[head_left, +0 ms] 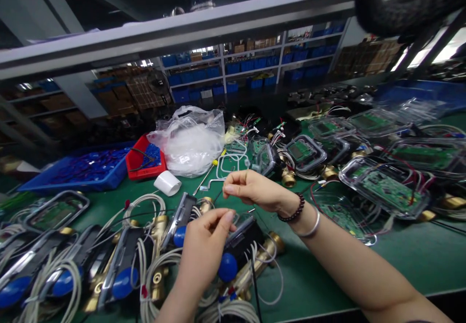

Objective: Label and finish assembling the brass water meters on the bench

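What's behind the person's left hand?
A dark device with a blue cap shows right of the left hand, another blue cap left of it; whatever the hand covers can't be seen.

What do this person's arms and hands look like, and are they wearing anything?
The left hand and right hand have no gloves, and no sleeves show. The right arm wears a dark beaded bracelet and a smooth silvery bangle.
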Demonstrator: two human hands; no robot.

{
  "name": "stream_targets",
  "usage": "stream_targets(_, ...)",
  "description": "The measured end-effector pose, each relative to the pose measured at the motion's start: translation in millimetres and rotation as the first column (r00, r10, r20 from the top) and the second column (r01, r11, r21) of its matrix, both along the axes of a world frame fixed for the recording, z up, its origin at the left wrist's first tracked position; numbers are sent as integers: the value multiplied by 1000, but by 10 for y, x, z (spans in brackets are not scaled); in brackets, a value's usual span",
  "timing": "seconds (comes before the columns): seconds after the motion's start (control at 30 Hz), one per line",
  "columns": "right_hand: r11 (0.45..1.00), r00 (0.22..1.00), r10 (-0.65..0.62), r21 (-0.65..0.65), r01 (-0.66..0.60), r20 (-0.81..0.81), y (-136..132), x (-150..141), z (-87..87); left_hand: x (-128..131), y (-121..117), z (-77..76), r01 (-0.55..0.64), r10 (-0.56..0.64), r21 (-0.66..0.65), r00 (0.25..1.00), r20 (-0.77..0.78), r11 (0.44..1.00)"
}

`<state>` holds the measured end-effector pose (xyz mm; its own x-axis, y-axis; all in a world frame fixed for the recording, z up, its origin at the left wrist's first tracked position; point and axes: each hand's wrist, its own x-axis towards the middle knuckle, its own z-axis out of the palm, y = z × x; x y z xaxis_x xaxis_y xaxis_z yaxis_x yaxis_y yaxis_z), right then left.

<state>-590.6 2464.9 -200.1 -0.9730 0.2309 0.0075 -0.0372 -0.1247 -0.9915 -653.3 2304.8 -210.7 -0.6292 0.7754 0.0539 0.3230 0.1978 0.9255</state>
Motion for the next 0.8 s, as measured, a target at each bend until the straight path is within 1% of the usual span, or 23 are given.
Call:
stream_targets(0.03, 1000, 1000, 4, 10, -4, 0, 37, 11, 8, 27, -47, -28, 9, -10, -14, 998, -70, 1000)
stream_targets(0.1, 999, 1000, 17, 37, -17, 1, 112, 23, 12, 71, -142, -118, -20, 17, -10, 969, -246, 1000)
stream_targets(0.2, 995, 998, 57, 79, -58, 13, 202, 15, -15, 100, -244, -310, -105, 108, 33, 870, -482, 994)
stream_targets(0.27, 991, 996, 85, 99, -87, 21, 231, -4, -45, 103, -268, -432, -96, 88, 15, 821, -564, 995)
stream_targets(0.33, 988, 994, 109, 110, -111, 24, 237, -28, -76, 104, -268, -515, -62, 48, -2, 796, -604, 998)
stream_targets(0.4, 983, 990, 136, 119, -138, 25, 231, -50, -106, 106, -262, -554, -47, 40, 6, 776, -629, 999)
stream_targets(0.5, 976, 984, 174, 132, -176, 27, 225, -69, -147, 109, -262, -563, -41, 43, 18, 765, -643, 999)
stream_targets(0.67, 970, 980, 196, 142, -197, 20, 239, -70, -203, 99, -272, -573, -29, 45, 36, 762, -646, 999)
stream_targets(0.8, 961, 973, 227, 157, -229, 30, 235, -72, -220, 91, -280, -586, -30, 29, 9, 774, -632, 1000)
